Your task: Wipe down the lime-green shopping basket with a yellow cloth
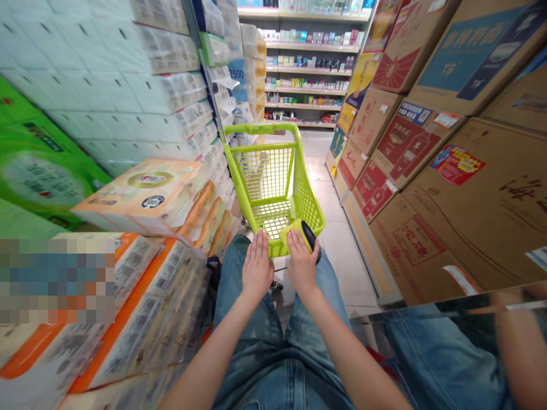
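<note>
A lime-green shopping cart (314, 196) with grid walls stands right before my knees. My right hand (302, 265) is closed around a yellow container with a black end (290, 229), held at the cart's near right corner. The fingers lie across its yellow side and the thumb is by the black end. My left hand (257, 267) rests at the cart's near rim, its fingers stretched forward and close together. The underside of that hand is hidden. Through the cart's open top, its grid floor shows.
Stacked tissue packs (106, 80) rise on the left, with orange-and-white packs (141, 193) lower down. Cardboard cartons (453, 210) line the right side. Shelves of small goods (307, 74) stand beyond the tiled floor (337, 228). Blue jeans and a blurred arm (519, 341) appear at lower right.
</note>
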`<state>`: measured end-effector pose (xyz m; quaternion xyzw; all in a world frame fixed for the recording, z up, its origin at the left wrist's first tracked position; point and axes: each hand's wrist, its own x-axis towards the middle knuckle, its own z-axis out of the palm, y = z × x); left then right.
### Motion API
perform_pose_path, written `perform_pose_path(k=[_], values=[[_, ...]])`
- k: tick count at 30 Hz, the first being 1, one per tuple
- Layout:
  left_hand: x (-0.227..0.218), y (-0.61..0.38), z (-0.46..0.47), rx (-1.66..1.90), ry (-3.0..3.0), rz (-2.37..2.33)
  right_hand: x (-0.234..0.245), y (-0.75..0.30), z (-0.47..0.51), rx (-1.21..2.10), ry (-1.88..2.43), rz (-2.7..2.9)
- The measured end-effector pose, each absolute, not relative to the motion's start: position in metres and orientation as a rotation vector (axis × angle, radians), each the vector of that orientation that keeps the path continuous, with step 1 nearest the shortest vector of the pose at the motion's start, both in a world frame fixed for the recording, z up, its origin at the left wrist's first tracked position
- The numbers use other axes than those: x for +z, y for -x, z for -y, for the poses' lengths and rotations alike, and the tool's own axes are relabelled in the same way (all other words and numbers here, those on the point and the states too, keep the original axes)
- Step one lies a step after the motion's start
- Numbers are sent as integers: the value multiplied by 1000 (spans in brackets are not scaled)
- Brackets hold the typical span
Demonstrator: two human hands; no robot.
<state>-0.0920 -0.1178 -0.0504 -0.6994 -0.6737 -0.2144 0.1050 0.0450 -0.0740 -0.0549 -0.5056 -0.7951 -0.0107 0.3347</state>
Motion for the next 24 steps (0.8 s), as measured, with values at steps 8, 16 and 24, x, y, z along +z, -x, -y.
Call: perform_pose_path(k=[8, 16, 24], values=[[-52, 94, 118, -594, 2072, 1987, -55, -60, 74, -10, 1101, 2269], [-50, 89, 118, -675, 2066, 1984, -55, -120, 28, -27, 1440, 1963], [-53, 93, 117, -628, 2052, 1983, -56, -11, 85, 53, 1160, 2132]])
